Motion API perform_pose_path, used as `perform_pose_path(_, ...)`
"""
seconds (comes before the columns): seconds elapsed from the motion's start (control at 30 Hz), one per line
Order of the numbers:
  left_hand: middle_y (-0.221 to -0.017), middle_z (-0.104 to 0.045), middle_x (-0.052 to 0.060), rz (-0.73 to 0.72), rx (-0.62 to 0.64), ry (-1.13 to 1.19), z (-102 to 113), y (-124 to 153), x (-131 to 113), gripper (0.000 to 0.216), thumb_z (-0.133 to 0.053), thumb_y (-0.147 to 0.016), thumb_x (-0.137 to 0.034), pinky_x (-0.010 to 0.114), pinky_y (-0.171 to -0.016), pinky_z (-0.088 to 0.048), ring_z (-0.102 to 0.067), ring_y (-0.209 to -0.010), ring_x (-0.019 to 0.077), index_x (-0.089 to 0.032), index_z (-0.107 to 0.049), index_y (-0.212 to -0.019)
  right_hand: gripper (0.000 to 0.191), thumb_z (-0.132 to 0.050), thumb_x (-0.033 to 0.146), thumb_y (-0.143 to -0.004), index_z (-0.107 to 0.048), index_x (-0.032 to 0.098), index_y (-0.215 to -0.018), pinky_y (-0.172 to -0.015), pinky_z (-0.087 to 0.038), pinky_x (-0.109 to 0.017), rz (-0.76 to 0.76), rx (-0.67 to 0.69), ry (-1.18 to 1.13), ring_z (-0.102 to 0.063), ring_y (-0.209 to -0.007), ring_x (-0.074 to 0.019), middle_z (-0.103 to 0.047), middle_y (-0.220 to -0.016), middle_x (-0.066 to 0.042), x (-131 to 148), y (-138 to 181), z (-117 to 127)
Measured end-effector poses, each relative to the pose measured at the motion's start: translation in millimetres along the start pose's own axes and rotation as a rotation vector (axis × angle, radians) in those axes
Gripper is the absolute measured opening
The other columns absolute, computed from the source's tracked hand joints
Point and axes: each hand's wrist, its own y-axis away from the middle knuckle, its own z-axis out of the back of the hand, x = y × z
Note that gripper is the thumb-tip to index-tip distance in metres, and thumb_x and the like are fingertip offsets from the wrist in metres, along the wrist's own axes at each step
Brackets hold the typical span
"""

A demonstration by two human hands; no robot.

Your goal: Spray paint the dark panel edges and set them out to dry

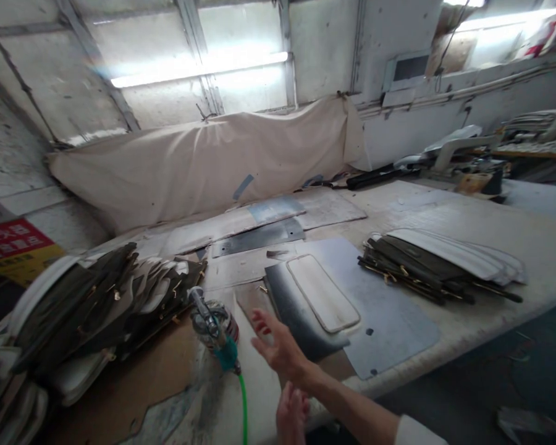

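Observation:
My right hand (pixel 278 347) reaches over the table with its fingers apart and nothing in them, just right of a spray gun (pixel 206 315). The spray gun rests at a round container and has a teal fitting and a green hose (pixel 244 402). Below the right wrist is my left hand (pixel 293 411), fingers curled; what they hold, if anything, is hidden. Beyond my hands, a white panel with rounded corners (pixel 323 293) lies on a dark, spray-dusted sheet (pixel 290 309), over a pale grey board (pixel 389 327).
Stacked dark pieces with zippers and white backs lie at the left (pixel 134 296), and another stack (pixel 426 266) lies at the right. A beige cloth (pixel 213 167) hangs along the back. The table's front edge (pixel 491 337) runs along the right.

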Motion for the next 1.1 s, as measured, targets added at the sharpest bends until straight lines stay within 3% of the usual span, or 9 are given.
perform_pose_path(0.1, -0.092, -0.066, 0.009, 0.209, -0.056, 0.393, -49.8, -6.1, -4.3, 0.020, -0.058, -0.069, -0.023, 0.032, -0.083, -0.050, -0.064, -0.087, 0.0193, -0.018, -0.056, -0.088, 0.034, -0.049, 0.028, -0.080, -0.054, 0.018, -0.112, -0.084, -0.049, -0.037, -0.117, -0.184, 0.107, -0.062, -0.090, -0.0205, -0.066, -0.100, -0.008, -37.2, 48.9, 76.6)
perform_pose_path(0.23, -0.083, -0.063, 0.006, 0.267, -0.202, 0.541, -85.1, -9.4, -13.3, 0.008, -0.054, -0.072, -0.010, 0.026, -0.081, -0.050, -0.063, -0.075, 0.0115, -0.017, -0.054, -0.076, 0.033, -0.048, 0.034, -0.078, -0.059, 0.017, -0.104, -0.082, -0.052, -0.039, -0.270, -0.368, 0.327, -0.065, -0.088, -0.0235, -0.069, -0.099, -0.011, -96.6, 104.4, 169.8)
perform_pose_path(0.37, -0.077, -0.059, 0.003, 0.152, -0.178, 0.450, -110.8, -13.2, -10.4, 0.004, -0.057, -0.074, -0.013, 0.024, -0.081, -0.051, -0.062, -0.072, 0.0091, -0.014, -0.054, -0.072, 0.030, -0.043, 0.026, -0.076, -0.066, 0.020, -0.094, -0.083, -0.052, -0.038, -0.250, -0.313, 0.558, -0.064, -0.091, -0.0233, -0.069, -0.097, -0.009, -131.1, 126.0, 213.9)
perform_pose_path(0.5, -0.063, -0.055, 0.000, 0.062, -0.157, 0.322, -139.2, -15.5, 1.6, 0.017, -0.057, -0.077, -0.022, 0.028, -0.081, -0.053, -0.063, -0.068, 0.0115, -0.013, -0.051, -0.064, 0.039, -0.037, 0.012, -0.070, -0.070, 0.013, -0.091, -0.089, -0.048, -0.037, -0.141, -0.148, 0.817, -0.061, -0.097, -0.0249, -0.068, -0.100, -0.015, -145.4, 128.8, 220.5)
perform_pose_path(0.63, -0.068, -0.062, 0.007, 0.050, -0.100, 0.321, -156.7, -12.9, -6.1, 0.019, -0.057, -0.077, -0.027, 0.031, -0.081, -0.054, -0.066, -0.074, 0.0176, -0.013, -0.050, -0.067, 0.047, -0.035, 0.003, -0.065, -0.068, 0.008, -0.099, -0.091, -0.046, -0.036, -0.121, -0.008, 0.934, -0.058, -0.102, -0.0255, -0.066, -0.107, -0.017, -151.5, 128.6, 223.3)
perform_pose_path(0.77, -0.071, -0.066, 0.009, 0.045, -0.069, 0.408, -159.1, -13.7, -49.6, 0.015, -0.057, -0.077, -0.020, 0.034, -0.084, -0.053, -0.067, -0.072, 0.0175, -0.012, -0.050, -0.066, 0.049, -0.035, 0.004, -0.065, -0.067, 0.009, -0.102, -0.093, -0.045, -0.037, -0.158, 0.020, 0.888, -0.058, -0.104, -0.0257, -0.065, -0.110, -0.016, -158.8, 129.8, 231.2)
perform_pose_path(0.9, -0.071, -0.068, 0.008, 0.037, -0.086, 0.479, -150.3, -24.3, -104.0, 0.009, -0.052, -0.078, -0.011, 0.035, -0.084, -0.054, -0.067, -0.071, 0.0155, -0.011, -0.054, -0.069, 0.043, -0.037, 0.010, -0.069, -0.066, 0.012, -0.101, -0.091, -0.047, -0.037, -0.246, -0.085, 0.799, -0.061, -0.101, -0.0262, -0.067, -0.105, -0.016, -158.0, 124.7, 230.7)
perform_pose_path(1.0, -0.076, -0.069, 0.011, 0.094, -0.061, 0.518, -144.9, -30.4, -133.2, 0.007, -0.051, -0.078, -0.008, 0.031, -0.081, -0.055, -0.067, -0.075, 0.0157, -0.009, -0.056, -0.073, 0.041, -0.044, 0.027, -0.079, -0.058, 0.009, -0.113, -0.093, -0.046, -0.038, -0.253, -0.151, 0.666, -0.057, -0.107, -0.0273, -0.062, -0.114, -0.019, -139.7, 93.2, 206.6)
perform_pose_path(1.1, -0.078, -0.069, 0.015, 0.139, -0.037, 0.556, -145.3, -32.5, -152.6, 0.011, -0.049, -0.079, -0.007, 0.027, -0.077, -0.056, -0.067, -0.075, 0.0160, -0.007, -0.057, -0.072, 0.071, -0.057, 0.037, -0.073, -0.035, 0.005, -0.132, -0.095, -0.044, -0.043, -0.234, -0.254, 0.487, -0.048, -0.117, -0.0298, -0.045, -0.132, -0.022, -112.9, 30.5, 160.7)
